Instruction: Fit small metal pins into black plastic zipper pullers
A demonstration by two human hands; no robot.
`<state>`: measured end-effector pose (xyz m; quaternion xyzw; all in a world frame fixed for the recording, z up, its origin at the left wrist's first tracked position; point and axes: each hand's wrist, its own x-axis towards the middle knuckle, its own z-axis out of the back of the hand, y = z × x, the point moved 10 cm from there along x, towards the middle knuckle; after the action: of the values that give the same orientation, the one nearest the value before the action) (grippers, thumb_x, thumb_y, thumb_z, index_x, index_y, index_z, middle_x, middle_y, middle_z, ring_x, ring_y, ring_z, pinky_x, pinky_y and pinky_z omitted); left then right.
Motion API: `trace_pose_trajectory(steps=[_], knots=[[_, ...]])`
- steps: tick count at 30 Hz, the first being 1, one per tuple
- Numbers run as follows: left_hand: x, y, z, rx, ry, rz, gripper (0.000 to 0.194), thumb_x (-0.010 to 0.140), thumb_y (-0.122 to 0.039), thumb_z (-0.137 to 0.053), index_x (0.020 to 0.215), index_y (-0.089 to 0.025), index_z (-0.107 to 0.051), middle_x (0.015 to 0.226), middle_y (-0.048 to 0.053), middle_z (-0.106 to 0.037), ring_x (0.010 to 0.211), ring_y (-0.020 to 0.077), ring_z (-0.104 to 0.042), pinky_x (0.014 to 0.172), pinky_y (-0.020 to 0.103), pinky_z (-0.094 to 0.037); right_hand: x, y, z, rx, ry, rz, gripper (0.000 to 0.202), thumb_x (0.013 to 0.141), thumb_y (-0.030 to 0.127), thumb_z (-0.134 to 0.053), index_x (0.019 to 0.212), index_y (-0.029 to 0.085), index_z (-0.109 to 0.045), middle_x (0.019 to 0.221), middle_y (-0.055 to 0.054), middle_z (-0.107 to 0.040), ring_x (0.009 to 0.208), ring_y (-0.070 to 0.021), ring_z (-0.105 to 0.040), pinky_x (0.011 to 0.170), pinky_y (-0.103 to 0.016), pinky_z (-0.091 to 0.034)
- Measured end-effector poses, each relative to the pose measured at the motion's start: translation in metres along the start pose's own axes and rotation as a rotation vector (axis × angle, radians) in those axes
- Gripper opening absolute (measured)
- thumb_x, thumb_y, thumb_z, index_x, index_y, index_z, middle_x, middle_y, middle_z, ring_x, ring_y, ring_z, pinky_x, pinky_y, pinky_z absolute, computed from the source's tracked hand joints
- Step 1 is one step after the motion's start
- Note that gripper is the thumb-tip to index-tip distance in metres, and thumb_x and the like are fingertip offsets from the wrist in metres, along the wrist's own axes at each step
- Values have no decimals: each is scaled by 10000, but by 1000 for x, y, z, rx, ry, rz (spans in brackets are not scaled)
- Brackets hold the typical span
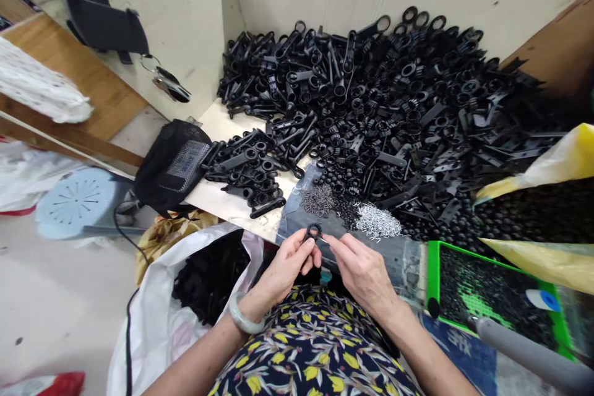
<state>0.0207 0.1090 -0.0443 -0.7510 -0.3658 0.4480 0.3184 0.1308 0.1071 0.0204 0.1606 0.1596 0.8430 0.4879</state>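
Between the thumb and fingers of my left hand (294, 257) is a black plastic ring part (314, 231), held just above the table's front edge. My right hand (359, 266) pinches a thin metal pin (324, 240) whose tip points at the side of the ring. Whether the pin has entered the ring cannot be made out. Just beyond my hands lie a heap of silver pins (378, 221) and a pile of small brownish-grey pieces (319, 199). Behind them rises a large mound of black plastic parts (371, 105).
Left of the mound is a smaller group of black parts (250, 164), beside a black pouch (174, 161). A white sack (153, 309) of dark parts stands at my left. To the right are a green tray (432, 278) and a grey bar (524, 346). Keys (171, 86) hang on the left panel.
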Motion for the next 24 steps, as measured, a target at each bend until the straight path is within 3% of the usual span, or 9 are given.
trace_pose_trajectory(steps=[6, 24], knots=[[-2, -2, 1, -5, -16, -6, 317, 999, -453, -571, 1075, -145, -566, 710, -20, -594, 535, 66, -362, 500, 224, -239, 3, 2, 0, -60, 39, -34, 303, 1086, 190, -402, 1242, 223, -660, 874, -28, -612, 776, -159, -614, 653, -253, -428], [-1, 3, 2, -1, -2, 0, 312, 1009, -444, -547, 1108, -147, -559, 723, -20, -605, 519, 62, -362, 497, 228, -223, 2, 2, -7, -11, 91, -61, 319, 1094, 192, -376, 1256, 229, -649, 897, -22, -627, 763, -143, -622, 676, -258, -420]])
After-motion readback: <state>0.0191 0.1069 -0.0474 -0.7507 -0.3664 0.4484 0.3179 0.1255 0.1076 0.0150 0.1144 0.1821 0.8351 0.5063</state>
